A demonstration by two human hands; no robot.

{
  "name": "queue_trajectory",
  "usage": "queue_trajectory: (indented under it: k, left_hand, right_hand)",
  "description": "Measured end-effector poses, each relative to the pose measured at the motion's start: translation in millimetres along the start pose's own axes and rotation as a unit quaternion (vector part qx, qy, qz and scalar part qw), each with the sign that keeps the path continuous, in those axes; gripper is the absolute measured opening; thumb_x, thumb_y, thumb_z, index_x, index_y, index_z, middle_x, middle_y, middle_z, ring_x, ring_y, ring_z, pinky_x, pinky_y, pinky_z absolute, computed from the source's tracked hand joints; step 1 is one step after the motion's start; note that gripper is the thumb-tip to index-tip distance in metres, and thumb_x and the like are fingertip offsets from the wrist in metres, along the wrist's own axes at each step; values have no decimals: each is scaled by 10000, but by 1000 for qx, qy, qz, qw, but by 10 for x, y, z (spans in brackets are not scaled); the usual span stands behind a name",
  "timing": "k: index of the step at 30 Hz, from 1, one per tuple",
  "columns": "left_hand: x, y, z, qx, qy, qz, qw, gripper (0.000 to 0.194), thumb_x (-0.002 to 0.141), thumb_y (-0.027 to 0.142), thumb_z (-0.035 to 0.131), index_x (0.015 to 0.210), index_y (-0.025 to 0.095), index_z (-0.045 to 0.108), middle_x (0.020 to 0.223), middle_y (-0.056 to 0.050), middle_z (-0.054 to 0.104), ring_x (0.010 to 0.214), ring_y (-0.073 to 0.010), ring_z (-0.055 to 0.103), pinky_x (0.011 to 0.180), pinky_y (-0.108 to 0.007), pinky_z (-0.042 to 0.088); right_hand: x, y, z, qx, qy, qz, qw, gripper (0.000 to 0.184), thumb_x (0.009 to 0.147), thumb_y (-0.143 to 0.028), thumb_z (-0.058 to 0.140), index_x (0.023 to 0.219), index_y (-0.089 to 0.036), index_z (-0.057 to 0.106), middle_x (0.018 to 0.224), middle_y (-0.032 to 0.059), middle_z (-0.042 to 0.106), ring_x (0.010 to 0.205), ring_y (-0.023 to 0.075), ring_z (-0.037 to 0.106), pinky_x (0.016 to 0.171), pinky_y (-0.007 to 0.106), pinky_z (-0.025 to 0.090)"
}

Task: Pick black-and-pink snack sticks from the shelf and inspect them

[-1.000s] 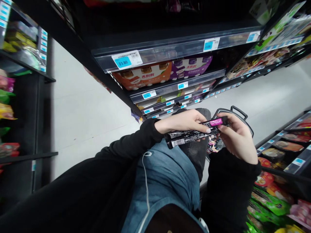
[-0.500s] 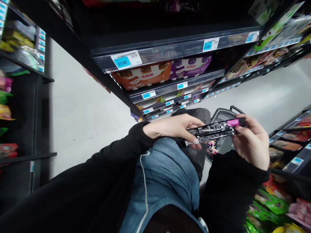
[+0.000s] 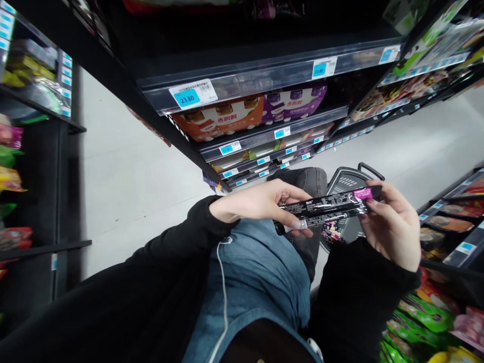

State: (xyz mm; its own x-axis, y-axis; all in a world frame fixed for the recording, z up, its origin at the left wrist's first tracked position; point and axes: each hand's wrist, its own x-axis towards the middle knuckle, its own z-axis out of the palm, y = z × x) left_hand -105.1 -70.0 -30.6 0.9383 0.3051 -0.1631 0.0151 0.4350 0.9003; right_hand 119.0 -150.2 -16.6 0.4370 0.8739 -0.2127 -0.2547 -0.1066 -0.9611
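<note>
A long, thin black plastic packet (image 3: 325,205) with small white print and a pink label stretches between my two hands. My left hand (image 3: 264,201) is closed on its left end, thumb lying across the front. At the other end, my right hand (image 3: 395,214) pinches it beside the pink label. The packet slants slightly, its right end higher. What is inside it cannot be seen. Below and behind it stands a dark grey shopping basket (image 3: 346,180) with small colourful packets in it, partly covered by the packet and my right hand.
Ahead is a black shelf unit (image 3: 242,73) with price tags, holding an orange multipack (image 3: 223,121) and a purple multipack (image 3: 295,103). Another shelf (image 3: 38,201) stands at left. Green snack bags (image 3: 423,312) lie at lower right. Pale floor (image 3: 124,186) runs between the shelves.
My left hand has shifted slightly left along the packet, showing more of its left end. The packet's printed face has turned a little more toward me. My right hand keeps its pinch.
</note>
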Motion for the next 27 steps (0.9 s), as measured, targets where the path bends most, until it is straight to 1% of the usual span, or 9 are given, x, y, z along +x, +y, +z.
queue_trajectory:
  k: [3,8,11,17,21,24,27]
  left_hand:
    - [-5,16,7,-14,-10,-2,1000,325,751,96,677,1076,116,663,913,-82,733,772,-146,699,673,-207,545]
    - [-25,52,36,-42,-15,-16,999,454,713,56,688,1159,115,632,956,-77,731,907,-191,696,739,-243,556]
    - [-38,73,49,-54,-19,-19,998,458,693,54,705,1142,120,638,952,-65,731,932,-206,692,747,-253,555]
    - [-54,79,55,-65,-31,-18,997,426,710,51,692,1125,135,644,945,-61,733,934,-207,692,764,-263,559]
    - [-65,88,71,-85,-31,-23,996,386,710,37,687,1083,136,659,951,-57,730,914,-199,697,732,-237,556]
    - [-71,93,80,-103,-37,-19,994,365,710,19,678,1054,141,669,936,-44,730,905,-189,698,717,-219,551]
    - [-77,83,75,-119,-49,-9,992,422,685,17,702,1085,145,665,963,-46,727,922,-192,693,768,-241,551]
  right_hand:
    - [0,-1,1,12,-7,6,1000,307,567,-182,760,869,-182,703,773,2,556,576,54,466,468,153,406]
    - [-7,6,6,16,-9,5,1000,255,609,-196,730,863,-187,710,799,16,553,588,73,467,471,182,426]
    - [-14,4,9,14,-10,8,1000,248,617,-210,728,864,-195,711,783,15,548,588,76,463,468,183,422]
    - [-5,24,-10,25,-21,8,999,242,628,-210,725,868,-182,709,756,13,558,598,75,478,489,175,423]
    - [10,54,-19,27,-35,7,999,233,654,-211,709,884,-173,712,755,20,560,580,74,484,472,174,415]
    - [10,70,-18,31,-34,8,999,223,668,-218,704,887,-177,716,771,23,564,584,75,489,479,171,436]
    - [10,88,-38,22,-40,5,999,219,710,-231,688,924,-195,714,792,19,579,582,65,493,480,153,441]
